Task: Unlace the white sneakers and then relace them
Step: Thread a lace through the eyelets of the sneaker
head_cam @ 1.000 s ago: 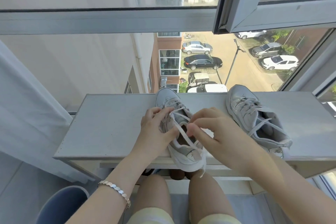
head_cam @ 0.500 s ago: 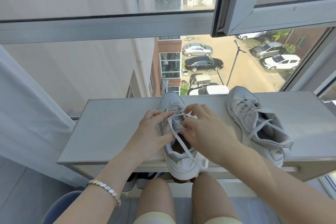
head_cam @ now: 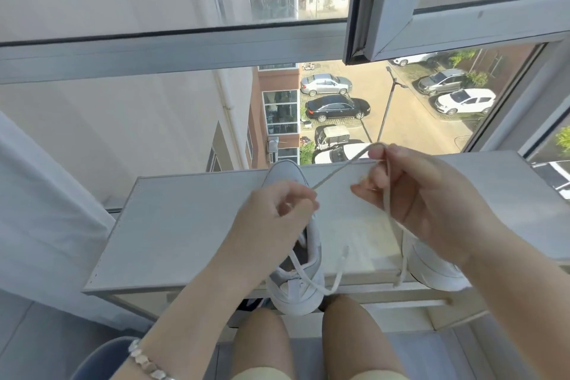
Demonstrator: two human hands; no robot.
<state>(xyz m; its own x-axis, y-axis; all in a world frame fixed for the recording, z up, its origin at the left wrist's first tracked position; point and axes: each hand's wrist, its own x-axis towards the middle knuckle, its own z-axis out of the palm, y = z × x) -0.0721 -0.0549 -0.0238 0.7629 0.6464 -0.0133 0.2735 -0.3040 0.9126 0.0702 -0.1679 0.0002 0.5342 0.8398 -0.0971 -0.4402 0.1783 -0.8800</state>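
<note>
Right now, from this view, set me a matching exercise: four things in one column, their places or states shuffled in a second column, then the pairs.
1 bracelet
2 right sneaker
3 shoelace
4 middle sneaker

A stretched from the left hand to the right hand
B on the left wrist
C heel past the table edge
D mostly hidden behind the right hand

Pairs: 1-B, 2-D, 3-A, 4-C
</note>
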